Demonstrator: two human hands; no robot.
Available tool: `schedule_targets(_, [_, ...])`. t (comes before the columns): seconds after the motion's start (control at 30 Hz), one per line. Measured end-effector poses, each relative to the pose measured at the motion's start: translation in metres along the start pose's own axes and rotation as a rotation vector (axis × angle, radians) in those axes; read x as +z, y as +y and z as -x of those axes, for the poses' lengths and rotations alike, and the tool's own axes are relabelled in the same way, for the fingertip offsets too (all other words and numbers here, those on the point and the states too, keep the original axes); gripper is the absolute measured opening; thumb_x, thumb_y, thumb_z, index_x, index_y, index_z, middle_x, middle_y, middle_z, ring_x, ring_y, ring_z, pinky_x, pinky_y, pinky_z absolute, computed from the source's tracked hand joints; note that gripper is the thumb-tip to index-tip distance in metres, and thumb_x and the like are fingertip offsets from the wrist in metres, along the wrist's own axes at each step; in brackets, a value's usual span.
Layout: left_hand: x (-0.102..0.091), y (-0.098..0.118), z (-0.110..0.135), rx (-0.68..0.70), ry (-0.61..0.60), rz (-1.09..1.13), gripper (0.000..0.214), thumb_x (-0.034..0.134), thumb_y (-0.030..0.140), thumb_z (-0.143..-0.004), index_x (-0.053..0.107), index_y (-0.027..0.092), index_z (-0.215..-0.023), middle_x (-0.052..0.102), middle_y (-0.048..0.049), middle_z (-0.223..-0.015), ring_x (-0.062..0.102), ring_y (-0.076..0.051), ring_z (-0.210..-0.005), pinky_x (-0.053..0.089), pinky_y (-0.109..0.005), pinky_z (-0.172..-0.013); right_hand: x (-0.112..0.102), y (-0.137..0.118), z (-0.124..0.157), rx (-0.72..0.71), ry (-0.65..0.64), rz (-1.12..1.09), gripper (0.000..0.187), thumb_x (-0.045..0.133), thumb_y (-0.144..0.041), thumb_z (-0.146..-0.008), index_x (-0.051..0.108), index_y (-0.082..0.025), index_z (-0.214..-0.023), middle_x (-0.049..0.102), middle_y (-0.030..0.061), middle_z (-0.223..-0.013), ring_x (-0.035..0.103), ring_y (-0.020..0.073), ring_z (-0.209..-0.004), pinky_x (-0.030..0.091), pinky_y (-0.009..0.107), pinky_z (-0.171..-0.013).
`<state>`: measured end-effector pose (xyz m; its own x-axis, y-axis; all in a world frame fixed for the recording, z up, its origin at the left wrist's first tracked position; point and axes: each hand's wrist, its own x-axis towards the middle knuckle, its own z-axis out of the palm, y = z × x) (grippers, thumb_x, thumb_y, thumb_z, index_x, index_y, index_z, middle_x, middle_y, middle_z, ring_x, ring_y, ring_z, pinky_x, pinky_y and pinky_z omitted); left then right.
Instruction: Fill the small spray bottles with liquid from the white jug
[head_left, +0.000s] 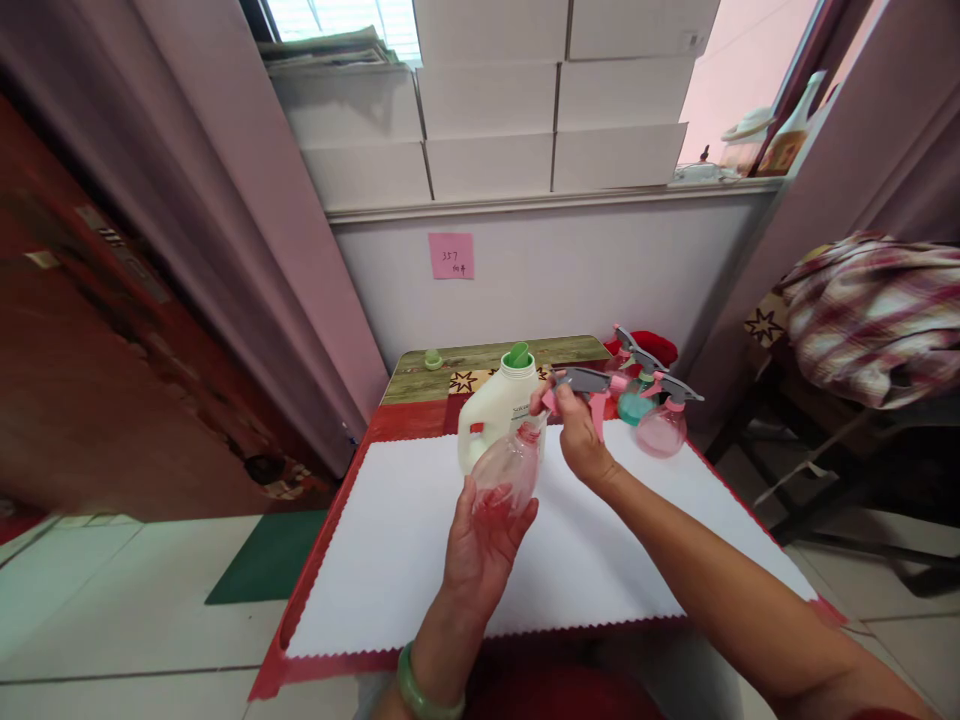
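Bottle [514, 465], clear pink, tilted in front of the jug [487, 415], left hand [484, 550] clamped round its lower body. Right hand [581, 430] grips a spray head [592, 380] just right of the jug, up off the bottle's neck. Other spray bottles [661, 432] stand farther right.

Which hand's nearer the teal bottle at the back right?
Right. The right hand, holding a spray head, is just left of the teal bottle. The left hand, cupping a clear pink bottle, is farther left and closer to the wearer.
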<state>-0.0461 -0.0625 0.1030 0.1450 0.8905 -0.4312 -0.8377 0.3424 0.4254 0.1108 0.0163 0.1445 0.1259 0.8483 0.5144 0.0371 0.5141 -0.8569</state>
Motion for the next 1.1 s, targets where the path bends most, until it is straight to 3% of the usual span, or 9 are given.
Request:
schedule_targets(0.13, [0.002, -0.005, 0.006, -0.005, -0.030, -0.006, 0.040, 0.064, 0.037, -0.094, 0.066, 0.015, -0.126, 0.074, -0.0150, -0.113, 0.074, -0.028, -0.096, 0.061, -0.048, -0.090, 0.007, 0.005, 0.016, 0.137, -0.142, -0.178, 0.050, 0.041, -0.067, -0.097, 0.063, -0.024, -0.086, 0.069, 0.0038, -0.089, 0.065, 0.0225, -0.097, 0.050, 0.038, -0.096])
schedule_targets(0.27, [0.003, -0.011, 0.010, -0.046, -0.002, -0.011, 0.046, 0.065, 0.044, -0.092, 0.066, 0.011, -0.124, 0.075, -0.0162, -0.107, 0.075, -0.028, -0.092, 0.062, -0.045, -0.089, 0.013, 0.005, 0.024, 0.320, -0.200, -0.483, 0.045, 0.052, -0.069, -0.091, 0.059, -0.025, -0.092, 0.069, 0.0025, -0.083, 0.069, 0.0236, -0.092, 0.055, 0.040, -0.088])
schedule_targets(0.5, [0.006, -0.012, 0.019, -0.289, 0.015, -0.147, 0.069, 0.051, 0.070, -0.090, 0.067, 0.006, -0.109, 0.075, -0.0205, -0.086, 0.073, -0.024, -0.063, 0.061, -0.031, -0.057, 0.012, 0.003, 0.028, 0.381, -0.182, -0.639, 0.044, 0.059, -0.068, -0.087, 0.059, -0.024, -0.091, 0.071, 0.0043, -0.082, 0.071, 0.0255, -0.092, 0.057, 0.040, -0.083])
schedule_targets(0.7, [0.005, -0.012, 0.026, -0.355, -0.106, -0.262, 0.081, 0.042, 0.080, -0.086, 0.065, 0.005, -0.109, 0.074, -0.0244, -0.086, 0.060, -0.015, -0.040, 0.036, -0.020, -0.033, 0.010, -0.003, 0.029, 0.357, -0.189, -0.717, 0.042, 0.064, -0.066, -0.086, 0.062, -0.024, -0.087, 0.071, 0.0040, -0.081, 0.070, 0.0248, -0.090, 0.056, 0.040, -0.085])
schedule_targets(0.87, [0.002, -0.013, 0.024, -0.357, -0.095, -0.261, 0.078, 0.041, 0.079, -0.087, 0.061, 0.008, -0.112, 0.074, -0.0237, -0.085, 0.062, -0.016, -0.046, 0.039, -0.020, -0.038, 0.012, -0.005, 0.029, 0.394, -0.092, -0.754, 0.044, 0.071, -0.066, -0.081, 0.064, -0.023, -0.086, 0.071, 0.0018, -0.079, 0.070, 0.0210, -0.083, 0.056, 0.036, -0.084])
schedule_targets(1.1, [-0.001, -0.011, 0.022, -0.354, -0.048, -0.253, 0.070, 0.045, 0.074, -0.090, 0.060, 0.009, -0.110, 0.074, -0.0233, -0.084, 0.066, -0.017, -0.052, 0.048, -0.021, -0.047, 0.010, 0.002, 0.033, 0.505, -0.090, -0.699, 0.045, 0.069, -0.067, -0.082, 0.062, -0.023, -0.083, 0.072, 0.0029, -0.077, 0.071, 0.0237, -0.083, 0.057, 0.036, -0.077])
